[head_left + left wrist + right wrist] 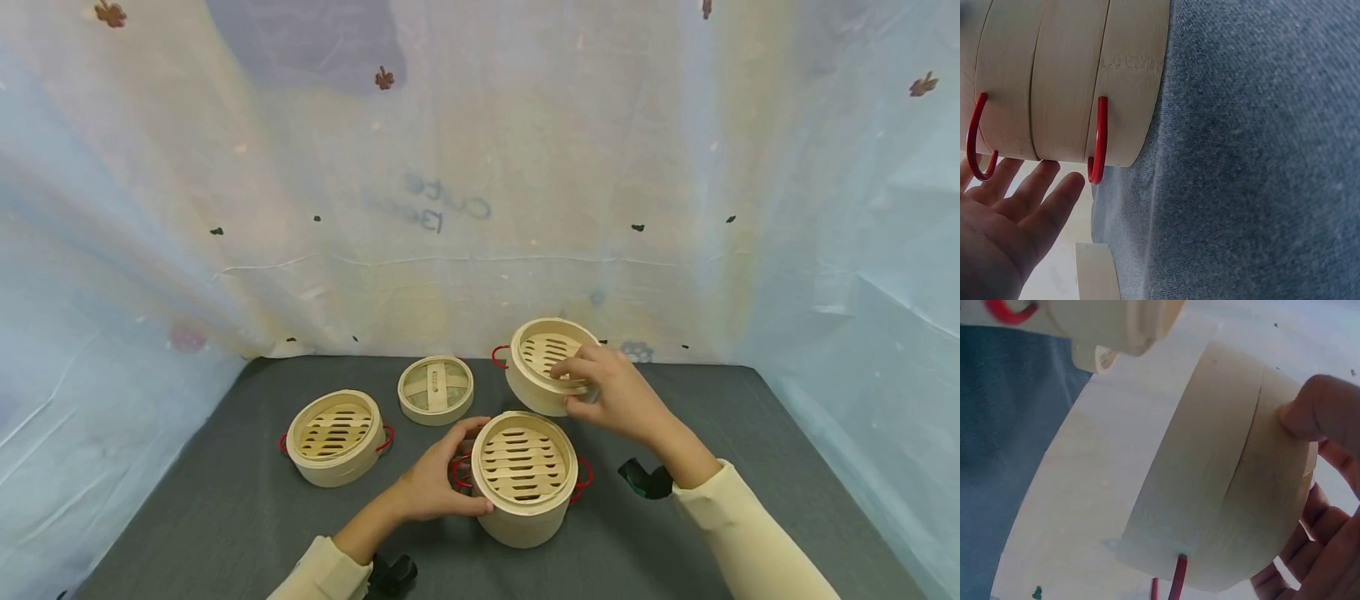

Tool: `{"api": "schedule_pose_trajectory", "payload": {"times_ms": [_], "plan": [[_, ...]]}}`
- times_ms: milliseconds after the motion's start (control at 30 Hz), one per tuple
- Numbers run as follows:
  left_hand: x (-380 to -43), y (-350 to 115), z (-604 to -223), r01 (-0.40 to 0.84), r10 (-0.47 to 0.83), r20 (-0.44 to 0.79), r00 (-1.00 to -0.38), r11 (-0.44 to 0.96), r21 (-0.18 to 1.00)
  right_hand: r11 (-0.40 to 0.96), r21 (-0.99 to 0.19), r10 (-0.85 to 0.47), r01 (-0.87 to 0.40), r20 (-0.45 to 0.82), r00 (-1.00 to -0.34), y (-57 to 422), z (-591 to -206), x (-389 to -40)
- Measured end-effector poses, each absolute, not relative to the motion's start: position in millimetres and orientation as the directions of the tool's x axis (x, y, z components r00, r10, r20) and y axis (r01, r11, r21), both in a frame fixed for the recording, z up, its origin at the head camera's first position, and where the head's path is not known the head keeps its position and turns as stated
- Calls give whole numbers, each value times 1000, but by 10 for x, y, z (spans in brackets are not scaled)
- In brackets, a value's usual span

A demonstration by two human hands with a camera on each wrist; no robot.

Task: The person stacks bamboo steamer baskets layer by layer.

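Observation:
My right hand [618, 393] pinches the near rim of a bamboo steamer basket [536, 387] with red handles, thumb outside and fingers over the slatted inside. In the right wrist view this basket [1210, 469] is tilted and raised off the table. Closer to me stands a stack of bamboo steamer baskets [522, 521], a slatted floor showing in its top tier. My left hand [442, 479] rests against the stack's left side, thumb toward the front. Its extended fingers touch the wall between two red handles in the left wrist view, beside the stack [1066, 81].
A single bamboo steamer basket [333, 471] with red handles sits on the left of the dark cloth-covered table [247, 517]. Behind the stack, to its left, lies a round bamboo lid [437, 387] with a cross strap. A pale plastic curtain [480, 292] hangs behind the table.

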State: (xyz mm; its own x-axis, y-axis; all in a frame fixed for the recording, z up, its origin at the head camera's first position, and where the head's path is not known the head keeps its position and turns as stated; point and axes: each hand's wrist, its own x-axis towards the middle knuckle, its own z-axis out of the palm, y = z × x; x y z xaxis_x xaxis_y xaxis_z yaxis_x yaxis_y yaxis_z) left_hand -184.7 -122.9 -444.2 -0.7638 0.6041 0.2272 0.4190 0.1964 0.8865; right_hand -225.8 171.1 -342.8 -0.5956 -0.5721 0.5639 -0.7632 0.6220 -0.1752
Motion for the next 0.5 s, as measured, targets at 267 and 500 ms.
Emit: {"api": "schedule_pose_trajectory", "payload": {"times_ms": [267, 500], "plan": [[-1834, -1232, -4439, 426, 604, 231, -762, 199, 883, 595, -177, -575, -784, 588, -570, 1670, -3388, -2144], [-1833, -1225, -4436, 398, 599, 209, -773, 202, 895, 582, -178, -582, -794, 590, -559, 1643, -3396, -2042]]}}
